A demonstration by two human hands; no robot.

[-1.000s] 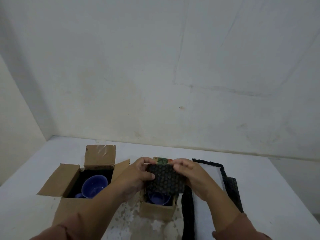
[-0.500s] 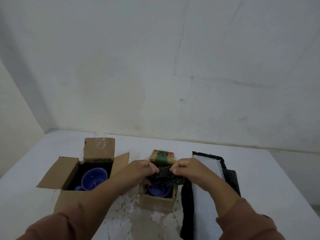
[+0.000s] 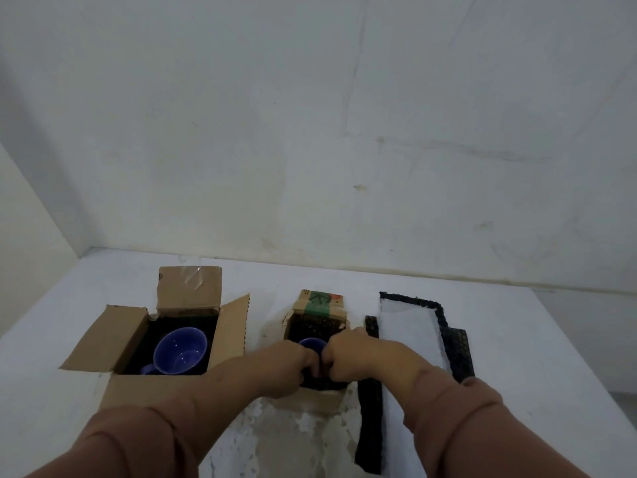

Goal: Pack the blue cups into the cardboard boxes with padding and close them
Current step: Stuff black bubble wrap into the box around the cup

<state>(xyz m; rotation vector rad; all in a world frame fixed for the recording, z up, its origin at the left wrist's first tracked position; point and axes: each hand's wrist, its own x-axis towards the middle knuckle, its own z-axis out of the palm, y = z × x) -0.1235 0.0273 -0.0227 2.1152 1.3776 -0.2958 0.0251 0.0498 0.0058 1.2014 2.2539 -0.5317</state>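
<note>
Two open cardboard boxes stand on the white table. The larger left box (image 3: 138,391) holds a blue cup (image 3: 180,350) on dark padding. In the small middle box (image 3: 319,400), only the rim of a second blue cup (image 3: 313,343) shows. My left hand (image 3: 289,367) and my right hand (image 3: 351,357) are side by side inside that box, fingers curled down onto a piece of black bubble padding (image 3: 322,382) at its near side. More black padding (image 3: 317,326) lines the far inner wall.
A white sheet (image 3: 410,339) lies right of the small box, with black padding strips (image 3: 455,350) around it. The small box's printed far flap (image 3: 322,300) stands up. A white wall rises behind the table; the table's right edge is near.
Both hands have lowered the black padding piece from above the small box down into it, and the cup in that box is now mostly covered.
</note>
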